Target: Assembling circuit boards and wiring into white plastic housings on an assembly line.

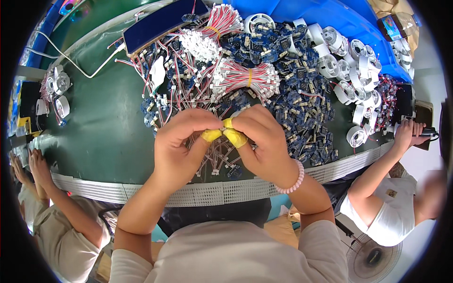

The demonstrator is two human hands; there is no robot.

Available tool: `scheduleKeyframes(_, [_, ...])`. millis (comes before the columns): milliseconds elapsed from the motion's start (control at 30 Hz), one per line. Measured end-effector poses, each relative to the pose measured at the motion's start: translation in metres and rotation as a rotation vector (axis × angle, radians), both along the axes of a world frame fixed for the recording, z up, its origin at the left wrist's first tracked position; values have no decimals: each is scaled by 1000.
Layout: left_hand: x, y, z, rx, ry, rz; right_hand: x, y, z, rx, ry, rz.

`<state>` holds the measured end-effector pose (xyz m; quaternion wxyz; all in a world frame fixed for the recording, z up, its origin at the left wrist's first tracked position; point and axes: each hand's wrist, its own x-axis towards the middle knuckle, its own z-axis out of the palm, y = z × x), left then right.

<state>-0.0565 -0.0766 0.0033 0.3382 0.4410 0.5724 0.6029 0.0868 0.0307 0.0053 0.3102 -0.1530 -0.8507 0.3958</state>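
Observation:
My left hand (178,144) and my right hand (265,146) meet in a pinch above the near middle of the green table. Yellow coverings wrap some thumb and finger tips. Between the tips shows a tiny pale bit, too small and hidden to name. Below and behind the hands lie loose red-and-white cables with white connectors (214,162). A small blue circuit board (234,172) rests just under my right hand. Farther back is a banded bundle of cables (250,79), and a wide heap of blue circuit boards (302,104) spreads to the right.
A dark flat screen (163,26) stands at the back. White round housings (358,70) pile up by a blue bin (363,28). Another person's hand (406,134) grips a tool at the right; a co-worker's hands (40,167) rest at the left edge. White mesh edging (226,192) lines the table front.

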Motion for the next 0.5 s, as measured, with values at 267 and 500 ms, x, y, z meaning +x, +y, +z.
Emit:
scheduleKeyframes(267, [11, 3, 3, 168, 580, 158, 6, -11, 6, 94, -41, -22])
scheduleKeyframes(500, [7, 21, 1, 140, 540, 91, 9, -1, 4, 227, -40, -65])
